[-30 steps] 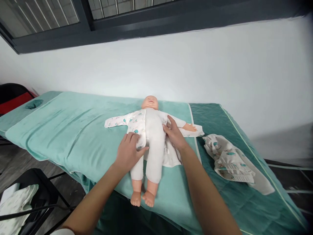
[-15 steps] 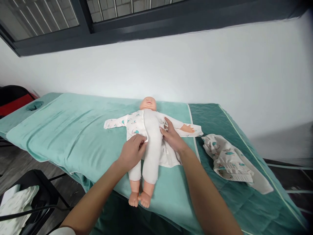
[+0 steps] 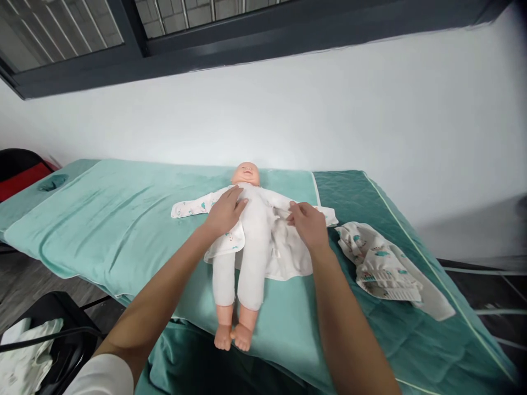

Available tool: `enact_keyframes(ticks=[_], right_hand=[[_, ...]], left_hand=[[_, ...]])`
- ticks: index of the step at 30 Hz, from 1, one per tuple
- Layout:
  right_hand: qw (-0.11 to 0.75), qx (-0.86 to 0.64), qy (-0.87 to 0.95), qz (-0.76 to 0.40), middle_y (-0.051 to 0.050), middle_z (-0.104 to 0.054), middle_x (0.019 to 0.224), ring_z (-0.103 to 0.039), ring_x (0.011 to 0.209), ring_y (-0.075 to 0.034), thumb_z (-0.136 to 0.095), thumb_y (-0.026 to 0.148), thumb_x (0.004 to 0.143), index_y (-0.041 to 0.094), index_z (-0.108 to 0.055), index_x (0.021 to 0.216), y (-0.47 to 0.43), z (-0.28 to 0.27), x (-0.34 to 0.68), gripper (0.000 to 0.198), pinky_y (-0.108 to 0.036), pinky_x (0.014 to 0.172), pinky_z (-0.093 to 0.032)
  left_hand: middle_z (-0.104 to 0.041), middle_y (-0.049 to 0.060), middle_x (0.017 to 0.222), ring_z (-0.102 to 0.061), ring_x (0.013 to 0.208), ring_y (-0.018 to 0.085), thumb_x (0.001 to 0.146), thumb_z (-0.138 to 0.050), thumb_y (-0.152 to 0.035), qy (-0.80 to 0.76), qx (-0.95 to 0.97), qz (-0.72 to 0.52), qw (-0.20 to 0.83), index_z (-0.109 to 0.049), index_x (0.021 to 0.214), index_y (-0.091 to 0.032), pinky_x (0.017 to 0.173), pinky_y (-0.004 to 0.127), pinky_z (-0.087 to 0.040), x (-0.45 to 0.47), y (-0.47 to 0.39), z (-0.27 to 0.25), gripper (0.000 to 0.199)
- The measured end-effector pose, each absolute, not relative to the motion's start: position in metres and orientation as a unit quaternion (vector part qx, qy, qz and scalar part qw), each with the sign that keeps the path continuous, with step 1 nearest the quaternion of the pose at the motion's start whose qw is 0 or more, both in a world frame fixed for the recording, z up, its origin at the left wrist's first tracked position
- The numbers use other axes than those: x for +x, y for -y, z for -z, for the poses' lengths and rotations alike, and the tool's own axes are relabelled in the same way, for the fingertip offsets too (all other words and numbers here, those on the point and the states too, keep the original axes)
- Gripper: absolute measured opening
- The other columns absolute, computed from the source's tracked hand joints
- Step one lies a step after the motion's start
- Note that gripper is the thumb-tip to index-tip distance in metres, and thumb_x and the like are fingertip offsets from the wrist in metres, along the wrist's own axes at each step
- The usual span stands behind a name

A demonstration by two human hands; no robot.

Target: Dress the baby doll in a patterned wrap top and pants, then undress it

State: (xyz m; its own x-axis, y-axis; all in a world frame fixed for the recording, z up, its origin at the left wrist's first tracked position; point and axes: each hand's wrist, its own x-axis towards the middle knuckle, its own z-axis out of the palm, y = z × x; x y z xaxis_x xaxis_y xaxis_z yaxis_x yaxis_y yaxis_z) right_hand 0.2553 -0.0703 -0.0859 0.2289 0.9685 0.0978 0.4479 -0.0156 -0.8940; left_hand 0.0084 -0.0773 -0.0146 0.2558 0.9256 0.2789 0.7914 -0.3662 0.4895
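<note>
A baby doll [image 3: 254,247] with a white cloth body lies on its back, head toward the wall and bare feet toward me. A white printed baby shirt [image 3: 227,244] is on it, with both sleeves stretched out sideways. Its left-hand panel partly covers the torso, while the other panel lies spread beside the doll on the right. My left hand [image 3: 226,211] rests on the chest and shirt, fingers extended. By the doll's arm on the right, my right hand [image 3: 308,224] pinches the shirt near the sleeve; its fingertips partly hide the fold.
Crumpled printed baby clothing [image 3: 382,263] lies at the right on the dark green quilted cover [image 3: 415,340]. The lighter green bed cover [image 3: 102,219] extends left. A white wall [image 3: 329,120] stands behind. At lower left, a black chair [image 3: 68,318] holds cloths.
My left hand has let go of the shirt's front edge and moved up onto the chest. My right hand has shifted right, from the doll's side to the sleeve. The view has moved slightly.
</note>
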Motion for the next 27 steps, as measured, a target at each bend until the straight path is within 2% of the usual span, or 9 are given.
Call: enact_keyframes(ticks=[3,6,8,12,15,18,20,23,27], right_hand=[[0.318,-0.753,0.553,-0.164,-0.012,-0.075,0.083,-0.07,0.085,-0.026,-0.044,0.047,0.096,0.019,-0.071,0.082,0.07,0.084,0.274,0.041,-0.035,0.081,-0.049],[0.2,-0.787,0.572,-0.115,-0.02,-0.075,0.095,-0.07,0.094,-0.031,-0.039,0.038,0.097,0.016,-0.074,0.089,0.071,0.084,0.28,0.042,-0.037,0.079,-0.046],[0.182,-0.785,0.584,-0.101,-0.021,-0.075,0.096,-0.07,0.093,-0.032,-0.039,0.033,0.097,0.014,-0.074,0.09,0.071,0.084,0.28,0.04,-0.037,0.076,-0.044],[0.242,-0.725,0.623,-0.17,-0.013,-0.075,0.087,-0.068,0.086,-0.028,-0.047,0.031,0.091,0.02,-0.068,0.078,0.069,0.085,0.274,0.027,-0.034,0.071,-0.041],[0.274,-0.697,0.621,-0.233,-0.011,-0.073,0.082,-0.065,0.082,-0.029,-0.055,0.035,0.086,0.022,-0.063,0.073,0.067,0.086,0.266,0.02,-0.036,0.068,-0.038],[0.278,-0.685,0.62,-0.263,-0.01,-0.067,0.071,-0.06,0.072,-0.027,-0.065,0.038,0.078,0.023,-0.056,0.063,0.068,0.089,0.259,0.023,-0.037,0.065,-0.035],[0.284,-0.677,0.618,-0.282,-0.006,-0.06,0.06,-0.054,0.064,-0.023,-0.069,0.04,0.074,0.024,-0.049,0.054,0.068,0.091,0.26,0.033,-0.036,0.063,-0.033],[0.316,-0.67,0.591,-0.319,-0.003,-0.052,0.052,-0.05,0.058,-0.02,-0.069,0.041,0.073,0.024,-0.047,0.05,0.064,0.095,0.27,0.037,-0.035,0.061,-0.034],[0.414,-0.66,0.515,-0.357,-0.005,-0.063,0.063,-0.06,0.068,-0.024,-0.063,0.045,0.074,0.023,-0.058,0.063,0.058,0.101,0.292,0.025,-0.035,0.064,-0.044]], left_hand=[[-0.057,0.012,0.145,-0.051,0.137,0.026,0.101,-0.042,-0.035,-0.53,0.804,-0.244,0.113,-0.051,0.138,-0.019,0.11,0.041,-0.045,0.032,0.062,0.002,0.042],[-0.061,0.013,0.138,-0.055,0.13,0.027,0.101,-0.044,-0.031,-0.497,0.848,-0.17,0.079,-0.054,0.132,-0.017,0.102,0.039,-0.048,0.062,0.05,-0.008,0.036],[-0.064,0.014,0.132,-0.057,0.125,0.028,0.099,-0.047,-0.031,-0.458,0.882,-0.093,0.056,-0.057,0.126,-0.015,0.098,0.039,-0.049,0.087,0.041,-0.01,0.033],[-0.065,0.014,0.127,-0.06,0.119,0.028,0.094,-0.052,-0.023,-0.395,0.918,0.03,0.026,-0.058,0.122,-0.014,0.092,0.037,-0.049,0.135,0.024,-0.001,0.03],[-0.065,0.015,0.126,-0.062,0.116,0.029,0.091,-0.055,-0.023,-0.386,0.918,0.089,0.015,-0.057,0.123,-0.014,0.091,0.041,-0.048,0.16,0.011,0.011,0.033],[-0.066,0.015,0.123,-0.064,0.11,0.031,0.083,-0.067,-0.027,-0.375,0.917,0.135,0.016,-0.058,0.122,-0.014,0.089,0.042,-0.048,0.167,0.002,0.02,0.041],[-0.066,0.015,0.122,-0.064,0.11,0.031,0.081,-0.068,-0.025,-0.369,0.92,0.134,0.004,-0.057,0.122,-0.014,0.088,0.041,-0.048,0.164,-0.002,0.021,0.044],[-0.067,0.013,0.119,-0.064,0.11,0.029,0.087,-0.059,-0.019,-0.369,0.924,0.099,-0.025,-0.055,0.123,-0.015,0.086,0.039,-0.046,0.152,-0.005,0.018,0.037],[-0.068,0.012,0.114,-0.065,0.105,0.027,0.089,-0.051,-0.013,-0.376,0.924,0.052,-0.051,-0.055,0.122,-0.016,0.082,0.037,-0.045,0.135,-0.001,0.006,0.034]])
